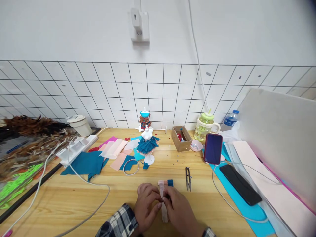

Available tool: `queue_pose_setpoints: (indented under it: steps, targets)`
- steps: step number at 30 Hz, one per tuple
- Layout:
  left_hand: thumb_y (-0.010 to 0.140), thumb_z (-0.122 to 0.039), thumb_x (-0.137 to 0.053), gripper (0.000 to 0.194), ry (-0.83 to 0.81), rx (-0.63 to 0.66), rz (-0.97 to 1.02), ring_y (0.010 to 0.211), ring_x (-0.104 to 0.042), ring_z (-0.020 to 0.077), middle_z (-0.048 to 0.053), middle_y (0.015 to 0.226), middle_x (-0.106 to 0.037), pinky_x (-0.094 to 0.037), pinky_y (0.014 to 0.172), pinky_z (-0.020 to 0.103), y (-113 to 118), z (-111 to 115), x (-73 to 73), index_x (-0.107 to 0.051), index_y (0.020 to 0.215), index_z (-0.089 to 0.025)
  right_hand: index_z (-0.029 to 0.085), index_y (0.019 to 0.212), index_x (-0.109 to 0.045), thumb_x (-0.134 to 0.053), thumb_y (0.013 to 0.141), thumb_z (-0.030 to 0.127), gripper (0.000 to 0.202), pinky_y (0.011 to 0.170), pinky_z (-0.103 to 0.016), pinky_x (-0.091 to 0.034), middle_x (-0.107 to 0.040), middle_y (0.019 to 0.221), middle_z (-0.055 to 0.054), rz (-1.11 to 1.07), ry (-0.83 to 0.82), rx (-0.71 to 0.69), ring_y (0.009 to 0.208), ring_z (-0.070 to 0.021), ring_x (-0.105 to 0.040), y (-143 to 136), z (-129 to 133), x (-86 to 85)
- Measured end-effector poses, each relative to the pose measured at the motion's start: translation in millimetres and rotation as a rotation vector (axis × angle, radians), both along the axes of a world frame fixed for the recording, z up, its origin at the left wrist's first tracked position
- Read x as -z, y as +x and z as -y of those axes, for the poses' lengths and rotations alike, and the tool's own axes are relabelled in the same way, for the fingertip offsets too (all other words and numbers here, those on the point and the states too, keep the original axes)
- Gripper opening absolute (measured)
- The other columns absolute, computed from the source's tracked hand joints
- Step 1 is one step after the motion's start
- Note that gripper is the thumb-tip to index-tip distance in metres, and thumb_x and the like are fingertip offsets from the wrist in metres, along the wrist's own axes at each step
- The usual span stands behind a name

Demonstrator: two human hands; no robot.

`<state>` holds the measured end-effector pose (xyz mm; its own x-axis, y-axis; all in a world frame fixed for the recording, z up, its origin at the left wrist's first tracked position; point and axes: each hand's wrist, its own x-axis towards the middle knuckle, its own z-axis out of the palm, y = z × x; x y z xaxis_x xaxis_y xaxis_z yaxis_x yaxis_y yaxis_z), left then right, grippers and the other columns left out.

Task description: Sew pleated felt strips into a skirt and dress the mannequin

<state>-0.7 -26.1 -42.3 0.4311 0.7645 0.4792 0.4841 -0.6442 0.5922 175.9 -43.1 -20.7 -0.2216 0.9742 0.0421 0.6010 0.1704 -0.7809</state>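
Observation:
A narrow pale pink fabric strip [164, 214] runs lengthwise between my hands at the table's front. My left hand [147, 206] has its fingers curled, with fingertips and thumb closed at the strip's left edge. From the other side, my right hand [179, 208] pinches at the middle of the strip with thumb and index finger. The two sets of fingertips nearly meet; any tiny item between them is hidden. Just beyond the fingers lie a peach piece and a small dark teal fabric piece [170, 183]. Thread snips [188, 178] lie to the right of my right hand.
A small white dress form [147, 133] wears a pleated teal skirt, with another dressed form [144, 120] behind it. Teal fabric [84, 163] and pink pieces lie left. A cardboard box [182, 138], a propped phone [213, 148], a black phone [240, 184] and loose cables are right.

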Motion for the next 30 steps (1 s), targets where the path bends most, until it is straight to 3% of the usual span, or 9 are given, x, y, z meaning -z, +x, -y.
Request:
queue_pose_setpoints:
  steps: [7,16,18,20,22,24,26,30]
  targets:
    - [0.085,-0.022,-0.051,0.012,0.008,-0.048,0.063,0.082,-0.052,0.0194,0.003,0.080,-0.061,-0.039,0.076,0.037,4.7,9.0,-6.9,-0.058,0.075,-0.020,0.020,0.089,-0.055,-0.048,0.087,0.015,0.009,0.072,-0.030,-0.040,-0.065,0.088,-0.004,0.051,-0.010,-0.014,0.081,-0.0196,-0.059,-1.5,10.6,-2.6]
    - [0.081,-0.020,-0.053,0.012,0.013,-0.009,0.178,0.074,-0.053,0.0176,0.002,0.071,-0.064,-0.042,0.070,0.033,6.8,27.1,-16.5,-0.057,0.070,-0.020,0.020,0.084,-0.057,-0.053,0.083,0.019,0.005,0.061,-0.025,-0.040,-0.062,0.079,0.001,-0.222,-0.136,0.011,0.065,-0.0124,-0.052,-4.8,28.5,-1.2]
    - [0.082,-0.021,-0.053,0.014,0.028,-0.026,0.179,0.073,-0.053,0.0174,0.003,0.071,-0.065,-0.042,0.070,0.034,6.3,28.5,-18.5,-0.058,0.070,-0.020,0.020,0.095,-0.058,-0.054,0.084,0.022,0.012,0.059,-0.024,-0.042,-0.064,0.083,0.001,-0.292,-0.153,0.042,0.061,-0.0111,-0.052,-5.0,29.1,-0.1]
    - [0.084,-0.022,-0.052,0.015,0.056,-0.021,0.183,0.071,-0.055,0.0166,0.002,0.071,-0.066,-0.042,0.072,0.036,6.7,26.5,-20.9,-0.060,0.071,-0.020,0.021,0.119,-0.052,-0.058,0.083,0.027,0.036,0.055,-0.024,-0.044,-0.067,0.090,0.000,-0.369,-0.152,0.108,0.055,-0.0098,-0.051,-2.8,27.8,-1.2]
    - [0.085,-0.023,-0.052,0.015,0.080,-0.047,0.187,0.073,-0.056,0.0165,0.002,0.074,-0.067,-0.042,0.076,0.037,8.7,19.9,-22.7,-0.061,0.072,-0.020,0.021,0.133,-0.042,-0.059,0.084,0.031,0.053,0.048,-0.023,-0.043,-0.068,0.094,-0.002,-0.422,-0.096,0.223,0.048,-0.0086,-0.048,2.2,24.3,-5.8]
    - [0.087,-0.026,-0.053,0.018,0.060,-0.137,0.186,0.079,-0.058,0.0179,0.004,0.081,-0.068,-0.042,0.080,0.039,12.7,9.3,-23.2,-0.063,0.074,-0.020,0.022,0.126,-0.052,-0.057,0.087,0.033,0.041,0.045,-0.023,-0.042,-0.069,0.094,-0.003,-0.382,0.043,0.287,0.047,-0.0086,-0.047,8.4,18.4,-13.1]
    - [0.090,-0.030,-0.052,0.021,0.015,-0.223,0.183,0.087,-0.058,0.0196,0.005,0.087,-0.068,-0.042,0.083,0.039,17.9,-2.1,-21.7,-0.066,0.078,-0.020,0.022,0.109,-0.064,-0.054,0.091,0.033,0.023,0.053,-0.025,-0.047,-0.069,0.093,-0.004,-0.257,0.224,0.247,0.054,-0.0108,-0.053,13.3,10.2,-19.7]
    - [0.092,-0.032,-0.049,0.023,-0.006,-0.197,0.161,0.093,-0.055,0.0208,0.006,0.093,-0.065,-0.041,0.086,0.040,24.7,-12.3,-14.5,-0.070,0.092,-0.022,0.022,0.100,-0.069,-0.053,0.093,0.029,0.019,0.073,-0.030,-0.052,-0.071,0.092,-0.006,-0.043,0.450,0.134,0.078,-0.0174,-0.064,13.6,-7.2,-16.0]
